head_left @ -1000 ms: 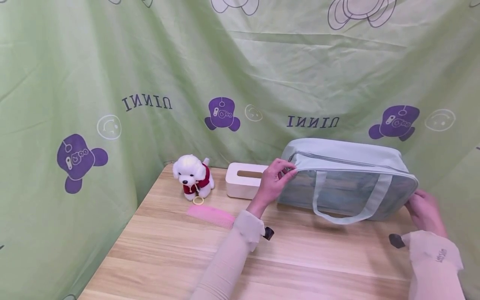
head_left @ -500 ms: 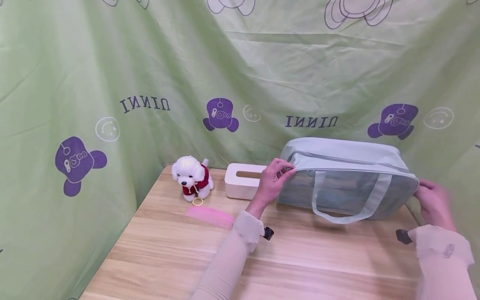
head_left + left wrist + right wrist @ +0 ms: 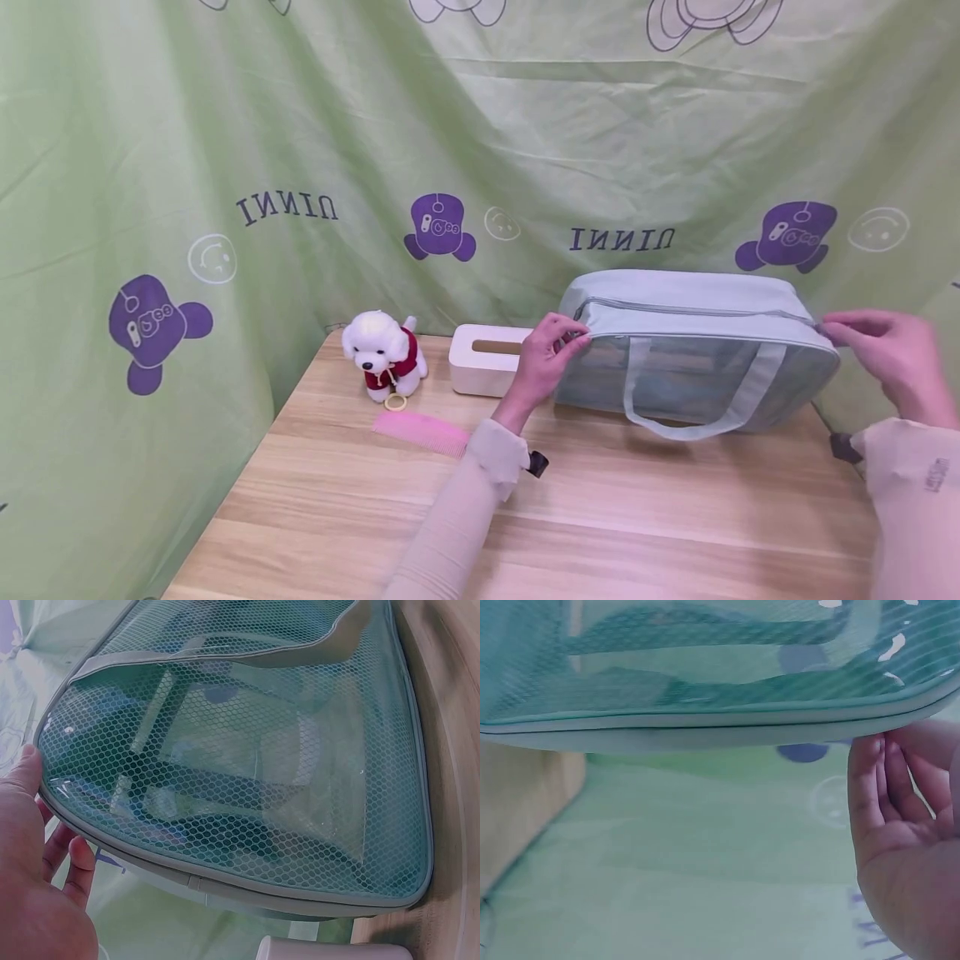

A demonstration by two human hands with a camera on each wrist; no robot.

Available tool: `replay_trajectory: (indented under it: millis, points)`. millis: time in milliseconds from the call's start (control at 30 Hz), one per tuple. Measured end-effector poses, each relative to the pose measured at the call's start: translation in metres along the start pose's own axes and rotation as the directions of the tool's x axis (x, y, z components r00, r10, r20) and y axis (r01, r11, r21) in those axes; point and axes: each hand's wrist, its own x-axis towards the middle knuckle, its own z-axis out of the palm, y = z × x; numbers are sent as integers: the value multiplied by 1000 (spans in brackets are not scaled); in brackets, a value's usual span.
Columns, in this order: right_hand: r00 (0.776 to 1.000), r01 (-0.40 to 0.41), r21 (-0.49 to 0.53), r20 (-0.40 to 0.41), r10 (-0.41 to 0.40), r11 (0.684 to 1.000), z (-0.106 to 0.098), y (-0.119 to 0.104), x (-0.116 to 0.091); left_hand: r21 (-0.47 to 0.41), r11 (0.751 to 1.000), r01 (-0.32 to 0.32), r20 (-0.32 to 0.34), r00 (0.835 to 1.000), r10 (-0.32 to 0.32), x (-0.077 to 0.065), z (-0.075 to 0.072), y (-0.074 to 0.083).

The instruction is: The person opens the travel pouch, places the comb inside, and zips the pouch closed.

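A pale green toiletry bag point(image 3: 690, 379) with a see-through mesh front stands at the table's right back, its zipper point(image 3: 697, 310) running along the top. My left hand point(image 3: 542, 358) pinches the bag's upper left corner. In the left wrist view, that thumb point(image 3: 24, 771) lies on the rim of the mesh panel with the fingers behind. At the opposite end, my right hand point(image 3: 896, 354) pinches the upper right corner where the zipper ends; the right wrist view has its fingertips point(image 3: 868, 750) tucked against the edge, hiding what lies between them. A strap handle point(image 3: 678, 432) hangs down the front.
Left of the bag is a white tissue box point(image 3: 480, 379), partly behind my left hand. Farther left sits a white plush dog point(image 3: 378, 354) in red, with a yellow ring point(image 3: 395, 402) and a pink comb point(image 3: 420, 433) before it. A green curtain point(image 3: 337, 275) hangs behind the table point(image 3: 315, 508).
My right hand has risen from the bag's lower right side to its upper right corner, at the zipper's end. The left hand keeps its grip on the left corner.
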Motion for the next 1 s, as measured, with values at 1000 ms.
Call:
replay_trajectory:
  millis: [1000]
  points:
    - [940, 321, -368, 13, -341, 873, 30, -83, 23, -23, 998, -56, -39, 998, 55, 2, -3, -8]
